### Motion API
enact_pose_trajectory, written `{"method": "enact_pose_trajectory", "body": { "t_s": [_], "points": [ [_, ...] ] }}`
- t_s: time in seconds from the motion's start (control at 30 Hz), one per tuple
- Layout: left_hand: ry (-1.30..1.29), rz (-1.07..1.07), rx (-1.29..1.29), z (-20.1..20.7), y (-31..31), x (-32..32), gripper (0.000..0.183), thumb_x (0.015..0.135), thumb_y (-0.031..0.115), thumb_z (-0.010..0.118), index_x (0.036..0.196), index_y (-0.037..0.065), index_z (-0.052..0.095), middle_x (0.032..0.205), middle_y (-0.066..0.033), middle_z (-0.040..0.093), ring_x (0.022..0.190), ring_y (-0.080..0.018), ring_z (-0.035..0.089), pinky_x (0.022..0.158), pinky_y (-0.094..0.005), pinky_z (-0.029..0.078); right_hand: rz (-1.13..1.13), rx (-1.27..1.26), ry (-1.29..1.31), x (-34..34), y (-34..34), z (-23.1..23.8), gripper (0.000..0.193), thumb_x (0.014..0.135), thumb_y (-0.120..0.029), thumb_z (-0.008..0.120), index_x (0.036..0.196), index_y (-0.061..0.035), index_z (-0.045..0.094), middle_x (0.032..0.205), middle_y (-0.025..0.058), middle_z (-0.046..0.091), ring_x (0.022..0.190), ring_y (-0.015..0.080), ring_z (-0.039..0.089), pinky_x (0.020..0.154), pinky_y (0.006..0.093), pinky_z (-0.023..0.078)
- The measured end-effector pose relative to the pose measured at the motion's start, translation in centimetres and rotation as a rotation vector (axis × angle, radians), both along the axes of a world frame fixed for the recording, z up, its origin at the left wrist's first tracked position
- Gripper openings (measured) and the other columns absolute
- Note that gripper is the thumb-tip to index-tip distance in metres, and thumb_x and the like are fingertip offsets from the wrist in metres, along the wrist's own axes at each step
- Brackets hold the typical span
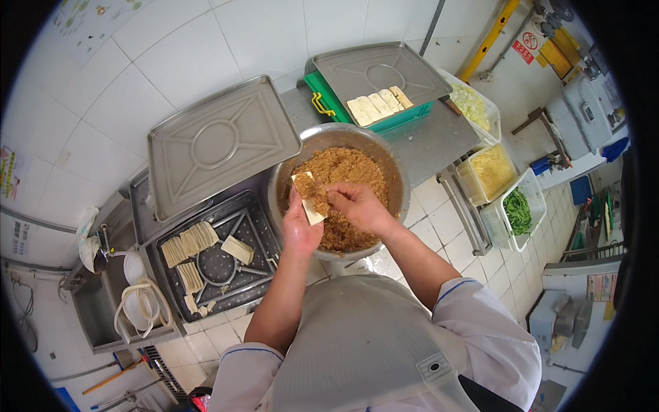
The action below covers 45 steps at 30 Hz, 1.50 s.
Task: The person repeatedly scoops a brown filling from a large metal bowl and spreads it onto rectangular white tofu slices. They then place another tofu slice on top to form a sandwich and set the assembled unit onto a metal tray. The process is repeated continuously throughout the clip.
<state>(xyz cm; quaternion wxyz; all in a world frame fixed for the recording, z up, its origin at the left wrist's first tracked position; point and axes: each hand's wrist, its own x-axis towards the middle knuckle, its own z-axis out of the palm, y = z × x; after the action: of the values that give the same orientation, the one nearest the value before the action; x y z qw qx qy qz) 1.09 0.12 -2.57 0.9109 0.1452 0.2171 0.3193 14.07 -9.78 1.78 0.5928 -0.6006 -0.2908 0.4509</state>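
Note:
My left hand [301, 232] holds a pale slice of tofu [316, 218] flat above a large steel bowl [276, 196]. Brown minced filling [309, 185] covers much of the slice's upper face. The fingers of my right hand [360, 209] are bent together at the slice's right edge, against the filling; whether they grip a small tool is hidden. More of the brown mince [350, 165] fills the bowl below both hands. To the left, a dark perforated tray [241, 283] bears rows of plain tofu slices [195, 240], a separate stack and some broken bits.
A bare metal tray [213, 180] leans behind the bowl. Another tray [350, 69], on a green crate [314, 88], carries several tofu pieces [377, 106]. Right stand tubs of shredded food [491, 172] and a basket of green vegetables [516, 209]. A sink [96, 309] lies far left.

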Motion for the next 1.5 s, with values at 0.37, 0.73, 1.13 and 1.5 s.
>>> {"method": "enact_pose_trajectory", "body": {
  "t_s": [0.37, 0.73, 1.13, 1.5],
  "points": [
    [-0.100, -0.007, 0.080, 3.0, -0.7, 0.3, 0.046, 0.117, 0.031, 0.038, 0.161, 0.015, 0.043, 0.153, -0.0091, 0.057, 0.142, -0.0279, 0.054, 0.122, -0.0475, 0.042, -0.071, 0.215, -1.084, -3.7, -0.2, 1.9, 0.031, 0.096, -0.008, 0.070, 0.125, 0.0029, 0.070, 0.126, 0.0249, 0.070, 0.114, 0.0446, 0.065, 0.098, 0.0493, 0.055],
    [-0.079, 0.066, 0.083, 4.1, -0.1, 0.8, 0.045, 0.116, 0.032, 0.045, 0.155, 0.010, 0.050, 0.145, -0.0127, 0.063, 0.129, -0.0282, 0.062, 0.115, -0.0449, 0.049, -0.038, 0.323, -1.124, -4.8, -1.3, 2.7, 0.049, 0.091, 0.000, 0.072, 0.137, 0.0112, 0.060, 0.142, 0.0333, 0.059, 0.138, 0.0514, 0.054, 0.115, 0.0517, 0.048],
    [-0.129, 0.098, 0.028, 4.4, 0.4, 1.2, 0.044, 0.116, 0.033, 0.046, 0.152, 0.009, 0.053, 0.139, -0.0149, 0.067, 0.122, -0.0295, 0.066, 0.110, -0.0458, 0.053, 0.006, 0.358, -1.127, -4.4, -2.3, 2.9, 0.043, 0.098, -0.004, 0.070, 0.138, 0.0099, 0.062, 0.146, 0.0315, 0.058, 0.138, 0.0494, 0.056, 0.115, 0.0514, 0.049],
    [-0.121, 0.062, 0.068, 4.9, -0.2, 0.9, 0.044, 0.116, 0.033, 0.045, 0.154, 0.012, 0.052, 0.147, -0.0148, 0.063, 0.126, -0.0312, 0.064, 0.114, -0.0474, 0.051, 0.016, 0.334, -1.136, -3.5, -2.4, 3.5, 0.044, 0.095, -0.008, 0.076, 0.136, 0.0031, 0.064, 0.143, 0.0267, 0.061, 0.130, 0.0463, 0.060, 0.109, 0.0504, 0.052]
  ]
}}
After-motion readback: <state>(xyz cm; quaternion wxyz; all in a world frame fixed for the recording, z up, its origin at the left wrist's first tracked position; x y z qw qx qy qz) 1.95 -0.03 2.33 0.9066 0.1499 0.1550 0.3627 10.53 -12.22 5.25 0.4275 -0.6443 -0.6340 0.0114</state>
